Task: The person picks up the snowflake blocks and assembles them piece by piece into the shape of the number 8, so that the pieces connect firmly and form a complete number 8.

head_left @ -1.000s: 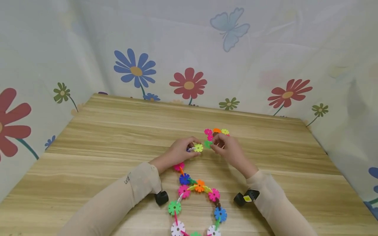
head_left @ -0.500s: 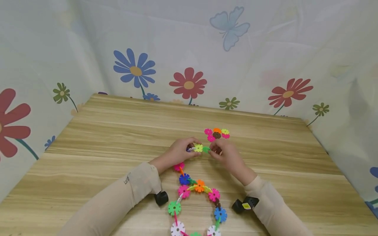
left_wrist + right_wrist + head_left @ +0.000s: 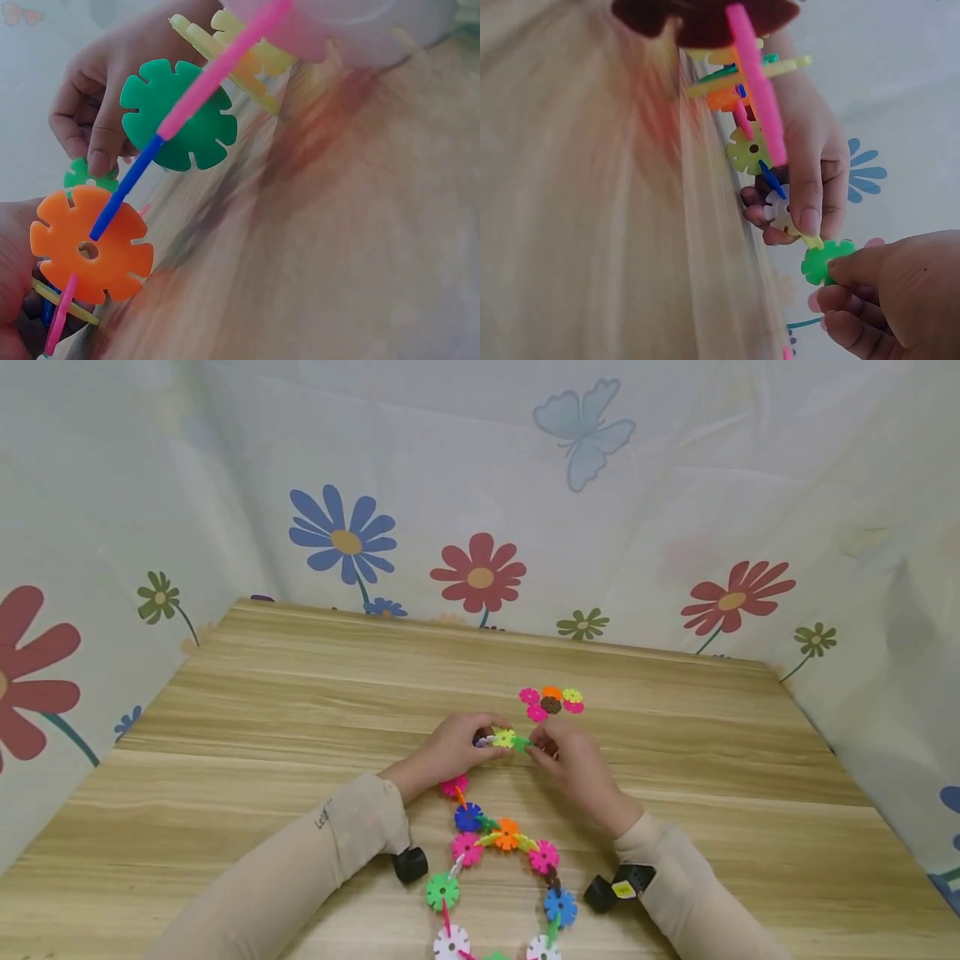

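Observation:
My left hand [image 3: 459, 745] pinches the far end of a chain of slotted plastic discs, at a yellow disc [image 3: 504, 739] and a white disc [image 3: 779, 210]. Between thumb and finger my right hand [image 3: 581, 764] holds a green disc [image 3: 828, 262], whose edge meets the yellow disc. From under the left hand the chain runs toward me through a pink disc [image 3: 454, 786] and a dark blue disc [image 3: 468, 817]. There it joins a ring of linked discs, with an orange disc [image 3: 506, 834] at its top. The ring's near side is cut off by the head view's lower edge.
Beyond the right hand lies a small group of loose discs, among them a brown disc [image 3: 551, 704] and an orange disc [image 3: 552, 692]. The wooden table [image 3: 300, 693] ends at a flower-printed cloth [image 3: 420, 460]. Black wrist cameras sit on both sleeves.
My right hand has brought the green disc from beside the loose group down and left to the yellow disc, where they now meet. The left hand has barely moved.

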The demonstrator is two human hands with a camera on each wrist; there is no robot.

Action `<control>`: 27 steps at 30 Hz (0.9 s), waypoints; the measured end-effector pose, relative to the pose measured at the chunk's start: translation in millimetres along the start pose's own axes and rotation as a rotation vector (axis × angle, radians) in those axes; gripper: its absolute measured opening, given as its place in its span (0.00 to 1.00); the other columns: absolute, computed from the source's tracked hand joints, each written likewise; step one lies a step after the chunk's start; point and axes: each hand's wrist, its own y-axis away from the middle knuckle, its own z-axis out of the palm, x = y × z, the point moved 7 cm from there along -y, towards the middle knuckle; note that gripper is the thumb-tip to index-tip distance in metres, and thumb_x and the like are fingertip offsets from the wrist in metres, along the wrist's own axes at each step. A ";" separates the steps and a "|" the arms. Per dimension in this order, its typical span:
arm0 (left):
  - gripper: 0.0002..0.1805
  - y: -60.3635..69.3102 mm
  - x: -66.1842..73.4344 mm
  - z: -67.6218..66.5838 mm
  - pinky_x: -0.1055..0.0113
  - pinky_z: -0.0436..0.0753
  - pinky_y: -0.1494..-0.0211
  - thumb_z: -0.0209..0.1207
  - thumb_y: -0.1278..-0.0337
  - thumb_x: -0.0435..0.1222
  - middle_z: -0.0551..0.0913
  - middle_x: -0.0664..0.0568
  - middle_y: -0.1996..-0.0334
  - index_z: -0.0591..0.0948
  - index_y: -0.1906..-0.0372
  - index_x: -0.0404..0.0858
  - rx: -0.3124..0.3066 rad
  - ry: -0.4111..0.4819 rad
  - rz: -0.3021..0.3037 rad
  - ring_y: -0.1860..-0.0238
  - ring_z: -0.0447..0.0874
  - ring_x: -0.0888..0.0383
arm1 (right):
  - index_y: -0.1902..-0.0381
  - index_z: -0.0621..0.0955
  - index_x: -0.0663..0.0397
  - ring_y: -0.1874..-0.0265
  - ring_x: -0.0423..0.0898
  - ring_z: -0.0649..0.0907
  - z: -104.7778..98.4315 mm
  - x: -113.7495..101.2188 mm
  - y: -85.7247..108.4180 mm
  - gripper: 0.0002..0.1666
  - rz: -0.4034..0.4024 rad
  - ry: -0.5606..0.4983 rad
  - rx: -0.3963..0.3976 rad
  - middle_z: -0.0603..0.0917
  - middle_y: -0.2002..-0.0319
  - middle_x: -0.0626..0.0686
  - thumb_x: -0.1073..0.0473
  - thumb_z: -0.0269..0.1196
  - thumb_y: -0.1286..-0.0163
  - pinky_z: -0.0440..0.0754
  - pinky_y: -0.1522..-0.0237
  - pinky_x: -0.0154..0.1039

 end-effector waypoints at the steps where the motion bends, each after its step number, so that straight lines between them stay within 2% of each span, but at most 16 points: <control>1: 0.21 0.2 0.4 0.0 0.72 0.76 0.62 0.66 0.45 0.41 0.82 0.53 0.67 0.81 0.47 0.41 0.004 -0.002 -0.002 0.68 0.75 0.63 | 0.70 0.80 0.56 0.74 0.39 0.79 0.3 0.4 0.8 0.05 0.005 0.001 0.012 0.84 0.73 0.50 0.66 0.68 0.41 0.79 0.70 0.32; 7: 0.19 0.8 1.4 0.2 0.71 0.76 0.62 0.66 0.45 0.41 0.84 0.52 0.66 0.83 0.49 0.41 0.037 -0.023 -0.022 0.67 0.75 0.62 | 0.71 0.80 0.56 0.74 0.39 0.77 3.7 -0.3 4.2 0.05 0.030 0.008 0.066 0.83 0.74 0.51 0.67 0.68 0.41 0.78 0.70 0.33; 16: 0.21 0.2 -0.5 -1.4 0.63 0.80 0.52 0.65 0.44 0.43 0.85 0.48 0.51 0.82 0.47 0.40 0.056 -0.039 -0.071 0.59 0.80 0.59 | 0.71 0.79 0.58 0.75 0.40 0.80 12.7 -0.7 5.8 0.05 0.041 -0.032 0.139 0.84 0.74 0.53 0.67 0.67 0.40 0.79 0.71 0.32; 19: 0.20 0.1 -0.3 -1.4 0.63 0.80 0.52 0.65 0.44 0.42 0.85 0.47 0.51 0.82 0.47 0.39 0.058 -0.053 -0.067 0.59 0.80 0.59 | 0.70 0.79 0.58 0.76 0.40 0.80 15.0 2.2 5.4 0.05 0.050 -0.071 0.130 0.83 0.75 0.53 0.67 0.66 0.39 0.79 0.72 0.31; 24: 0.20 0.9 2.6 -1.1 0.61 0.81 0.50 0.65 0.44 0.42 0.84 0.45 0.47 0.82 0.47 0.38 0.057 -0.068 -0.032 0.56 0.82 0.57 | 0.69 0.78 0.61 0.80 0.41 0.82 19.5 8.3 4.0 0.04 0.067 -0.228 0.061 0.83 0.75 0.55 0.70 0.64 0.37 0.80 0.77 0.28; 27: 0.21 1.0 2.2 -0.5 0.63 0.81 0.53 0.65 0.44 0.42 0.85 0.45 0.51 0.82 0.47 0.38 0.049 -0.065 -0.032 0.59 0.81 0.57 | 0.67 0.78 0.62 0.80 0.42 0.83 22.4 11.1 3.3 0.03 0.081 -0.295 0.022 0.83 0.74 0.57 0.70 0.63 0.36 0.81 0.77 0.28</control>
